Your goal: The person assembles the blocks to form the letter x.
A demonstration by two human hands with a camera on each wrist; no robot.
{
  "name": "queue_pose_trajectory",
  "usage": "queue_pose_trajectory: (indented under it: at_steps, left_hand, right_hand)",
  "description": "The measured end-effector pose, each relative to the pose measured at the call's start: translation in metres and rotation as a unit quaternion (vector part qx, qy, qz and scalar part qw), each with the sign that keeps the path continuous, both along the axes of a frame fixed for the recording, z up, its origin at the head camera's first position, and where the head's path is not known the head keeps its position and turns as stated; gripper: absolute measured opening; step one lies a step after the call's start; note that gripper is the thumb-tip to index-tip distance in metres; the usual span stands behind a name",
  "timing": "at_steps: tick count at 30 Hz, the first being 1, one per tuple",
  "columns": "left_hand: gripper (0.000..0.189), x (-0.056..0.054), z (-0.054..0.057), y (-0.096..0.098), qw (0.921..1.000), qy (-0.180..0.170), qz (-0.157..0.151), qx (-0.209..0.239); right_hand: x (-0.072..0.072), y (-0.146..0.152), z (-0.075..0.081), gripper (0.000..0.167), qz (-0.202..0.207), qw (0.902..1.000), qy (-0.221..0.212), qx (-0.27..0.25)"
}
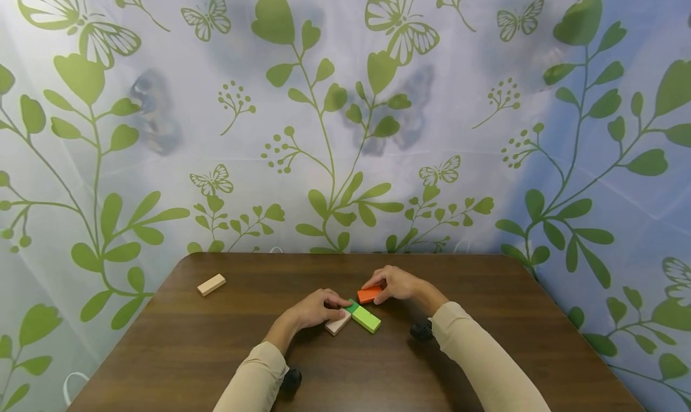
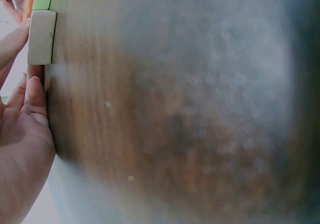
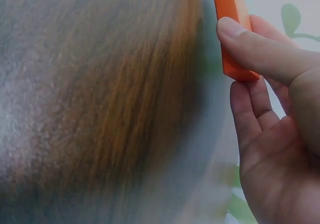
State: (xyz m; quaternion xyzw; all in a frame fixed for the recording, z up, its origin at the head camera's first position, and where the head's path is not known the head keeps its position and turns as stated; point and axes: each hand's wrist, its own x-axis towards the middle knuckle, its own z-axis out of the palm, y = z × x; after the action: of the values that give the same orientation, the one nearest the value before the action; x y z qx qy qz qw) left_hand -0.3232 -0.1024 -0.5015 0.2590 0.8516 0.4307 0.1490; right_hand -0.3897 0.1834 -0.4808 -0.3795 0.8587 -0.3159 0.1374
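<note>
Right hand (image 1: 396, 282) has the orange block (image 1: 367, 295) in a narrow pinch, thumb on one face, fingers behind it, clear in the right wrist view; block sits just beyond the dark green block (image 1: 352, 306), near the table's middle, can't tell if they touch or if orange is fully down on the table (image 1: 270, 274). Left hand (image 1: 315, 309) is over the pale block (image 1: 337, 323), thumb at its inner end, index fingertip by the dark green one; can't tell if that's a real grip or just a touch. Lime block (image 1: 366, 319) lies slanting toward the person, one end at the dark green, pale block's inner end right beside it. Spare wooden block (image 1: 211, 285) lies well apart, far left of the table, no hand on it. Step in hand, my read: setting orange against the cluster while the left hand steadies the rest. Next move probably calls for lining orange up with dark green, easing the right pinch off straight, left fingers staying light so nothing gets nudged askew
</note>
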Motion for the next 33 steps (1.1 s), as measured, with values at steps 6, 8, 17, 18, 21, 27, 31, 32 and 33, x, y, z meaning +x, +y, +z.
queue_pose_trajectory:
  at_steps: [6, 8, 17, 18, 21, 27, 31, 32, 33]
  left_hand:
    - [0.029, 0.001, 0.003, 0.002, 1.0, 0.004, -0.002, -0.003]
    - [0.029, 0.002, 0.003, 0.002, 1.0, 0.005, -0.002, -0.001]
    - [0.029, 0.002, 0.003, 0.002, 0.9999, -0.002, 0.001, 0.016]
    - [0.029, 0.002, 0.003, 0.002, 0.9999, -0.002, 0.001, 0.016]
    - [0.029, 0.002, 0.002, 0.002, 0.9999, -0.003, 0.002, 0.016]
    - [0.029, 0.004, 0.002, 0.002, 0.9999, -0.008, 0.0, 0.015]
    - [0.029, 0.003, 0.001, 0.001, 1.0, -0.004, -0.001, 0.008]
    - [0.029, 0.002, 0.001, 0.001, 1.0, -0.003, -0.001, 0.008]
    - [0.029, 0.002, 0.001, 0.001, 1.0, -0.002, -0.001, 0.009]
  right_hand:
    - [0.001, -0.003, 0.003, 0.037, 0.018, 0.9995, 0.004, 0.027]
    - [0.002, -0.006, 0.005, 0.037, 0.022, 0.9989, 0.006, 0.041]
    - [0.004, -0.019, 0.007, 0.039, 0.018, 0.9975, 0.024, 0.064]
    - [0.004, -0.02, 0.006, 0.039, 0.019, 0.9975, 0.027, 0.063]
    - [0.005, -0.022, 0.004, 0.038, 0.024, 0.997, 0.038, 0.064]
    - [0.006, -0.025, 0.0, 0.038, 0.016, 0.9975, 0.037, 0.058]
    - [0.006, -0.026, 0.001, 0.038, 0.008, 0.9977, 0.033, 0.058]
    - [0.006, -0.026, 0.001, 0.038, 0.008, 0.9976, 0.035, 0.059]
    - [0.006, -0.026, 0.001, 0.038, 0.008, 0.9974, 0.038, 0.061]
